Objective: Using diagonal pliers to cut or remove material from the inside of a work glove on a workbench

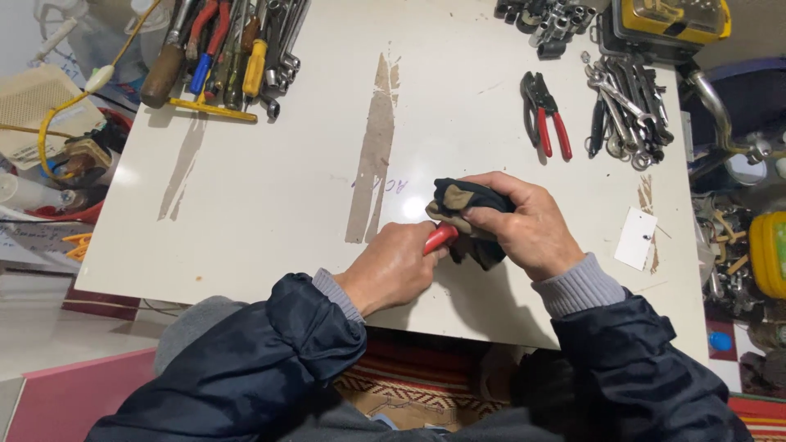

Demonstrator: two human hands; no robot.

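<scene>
My left hand grips a tool by its red handle near the front edge of the white table. The tool's working end is hidden inside a dark cloth with a tan patch. My right hand is closed around that cloth and presses it over the tool. Both hands meet just above the table surface, and both arms wear dark jacket sleeves with grey cuffs.
Red-handled pliers lie at the back right beside several wrenches and sockets. Screwdrivers and spanners are heaped at the back left. A small white card lies to the right. A yellow case sits in the far right corner.
</scene>
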